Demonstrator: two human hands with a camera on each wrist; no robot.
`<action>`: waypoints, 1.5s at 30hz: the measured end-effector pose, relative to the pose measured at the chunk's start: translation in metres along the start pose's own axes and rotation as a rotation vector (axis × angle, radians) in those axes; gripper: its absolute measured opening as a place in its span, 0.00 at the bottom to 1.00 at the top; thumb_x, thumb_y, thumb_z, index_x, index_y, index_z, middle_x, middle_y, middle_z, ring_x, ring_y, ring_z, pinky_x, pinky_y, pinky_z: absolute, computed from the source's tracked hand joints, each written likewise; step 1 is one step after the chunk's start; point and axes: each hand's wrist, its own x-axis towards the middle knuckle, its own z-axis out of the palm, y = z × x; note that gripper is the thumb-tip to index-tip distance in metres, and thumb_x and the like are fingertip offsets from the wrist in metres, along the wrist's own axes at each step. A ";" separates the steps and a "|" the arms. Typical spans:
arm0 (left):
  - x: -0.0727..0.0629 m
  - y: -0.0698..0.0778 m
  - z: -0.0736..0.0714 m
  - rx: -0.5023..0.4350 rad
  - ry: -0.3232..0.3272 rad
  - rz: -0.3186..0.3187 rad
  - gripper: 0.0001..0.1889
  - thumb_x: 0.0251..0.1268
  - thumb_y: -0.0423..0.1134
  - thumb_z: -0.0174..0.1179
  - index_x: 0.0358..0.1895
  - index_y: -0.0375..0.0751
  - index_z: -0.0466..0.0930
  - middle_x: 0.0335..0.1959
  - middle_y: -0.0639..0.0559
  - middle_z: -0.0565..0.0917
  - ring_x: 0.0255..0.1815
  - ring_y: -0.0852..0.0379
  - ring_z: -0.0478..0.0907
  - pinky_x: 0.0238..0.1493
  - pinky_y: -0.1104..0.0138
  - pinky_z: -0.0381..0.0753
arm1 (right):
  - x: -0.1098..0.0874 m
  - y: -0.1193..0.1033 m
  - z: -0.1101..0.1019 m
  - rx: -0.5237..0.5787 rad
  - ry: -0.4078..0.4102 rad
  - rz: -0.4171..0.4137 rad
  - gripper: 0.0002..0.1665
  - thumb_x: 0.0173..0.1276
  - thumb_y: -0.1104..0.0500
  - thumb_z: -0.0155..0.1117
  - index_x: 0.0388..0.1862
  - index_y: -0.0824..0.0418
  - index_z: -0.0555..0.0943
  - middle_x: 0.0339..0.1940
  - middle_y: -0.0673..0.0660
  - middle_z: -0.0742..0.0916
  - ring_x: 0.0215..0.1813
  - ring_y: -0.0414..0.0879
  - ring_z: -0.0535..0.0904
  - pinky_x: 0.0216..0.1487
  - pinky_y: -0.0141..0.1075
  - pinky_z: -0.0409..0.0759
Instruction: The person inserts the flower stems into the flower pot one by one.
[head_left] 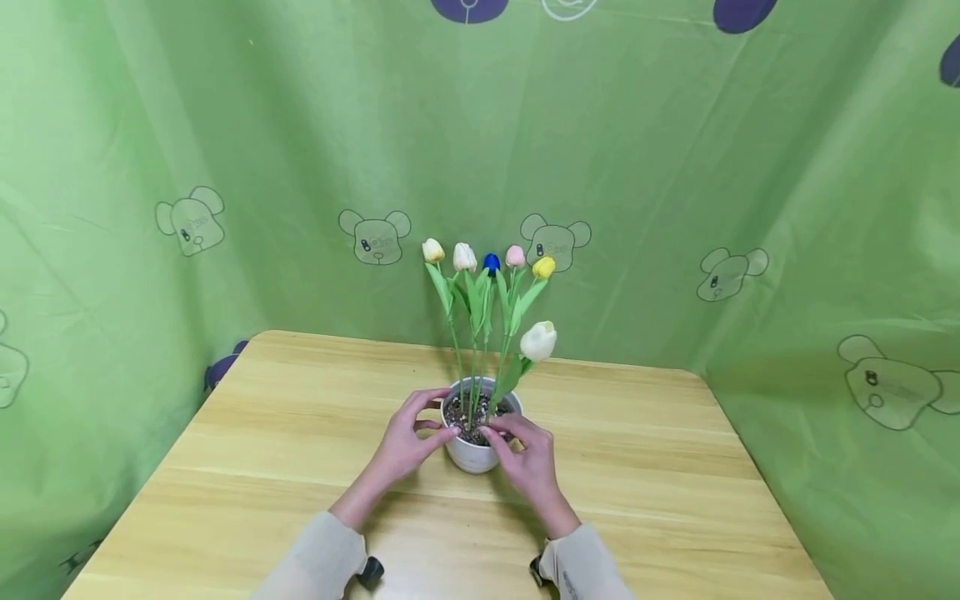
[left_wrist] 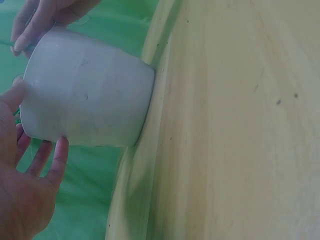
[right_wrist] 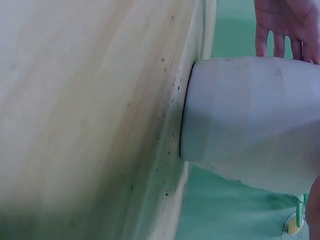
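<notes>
A white flower pot [head_left: 474, 458] filled with dark soil [head_left: 459, 417] stands on the table. My left hand [head_left: 402, 446] holds its left side, the thumb at the rim and the fingers round the wall, as the left wrist view shows on the pot [left_wrist: 90, 90]. My right hand [head_left: 531, 462] is over the right front rim, thumb and forefinger pinching low at the stem of a white tulip [head_left: 538, 341]. That tulip leans right, lower than the others. Behind it rise a cream tulip [head_left: 432, 250], a pale pink one, a blue tulip [head_left: 491, 264], a pink one and a yellow tulip [head_left: 543, 267].
The pot stands toward the back of a light wooden table [head_left: 645, 467]. A green curtain [head_left: 637, 150] with mouse-head prints hangs behind and on both sides. Dark wrist devices [head_left: 371, 573] sit at both sleeve cuffs.
</notes>
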 end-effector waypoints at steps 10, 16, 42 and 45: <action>0.000 -0.001 0.000 0.013 0.004 -0.017 0.35 0.58 0.33 0.76 0.71 0.47 0.75 0.66 0.46 0.78 0.64 0.44 0.77 0.59 0.53 0.88 | -0.001 -0.004 -0.003 -0.009 -0.037 0.041 0.15 0.56 0.73 0.77 0.41 0.63 0.88 0.39 0.59 0.92 0.40 0.52 0.89 0.52 0.23 0.86; 0.000 -0.001 -0.002 0.026 -0.002 -0.022 0.35 0.58 0.37 0.76 0.71 0.49 0.75 0.67 0.46 0.77 0.65 0.43 0.77 0.60 0.52 0.87 | 0.000 -0.008 -0.007 0.003 -0.070 0.076 0.13 0.59 0.72 0.76 0.41 0.60 0.88 0.42 0.59 0.92 0.43 0.49 0.89 0.48 0.31 0.89; 0.000 -0.004 0.002 0.012 0.019 -0.037 0.35 0.58 0.30 0.75 0.71 0.46 0.74 0.67 0.45 0.78 0.64 0.43 0.77 0.59 0.52 0.88 | -0.005 -0.010 -0.022 -0.008 -0.135 0.074 0.17 0.57 0.71 0.78 0.46 0.63 0.90 0.45 0.59 0.93 0.50 0.61 0.90 0.65 0.39 0.83; 0.000 -0.002 0.003 0.017 0.029 -0.056 0.36 0.57 0.28 0.74 0.71 0.42 0.74 0.66 0.42 0.77 0.65 0.41 0.77 0.60 0.49 0.87 | -0.006 -0.010 -0.024 0.005 -0.137 0.096 0.17 0.56 0.71 0.78 0.46 0.64 0.90 0.45 0.60 0.93 0.50 0.60 0.90 0.65 0.39 0.83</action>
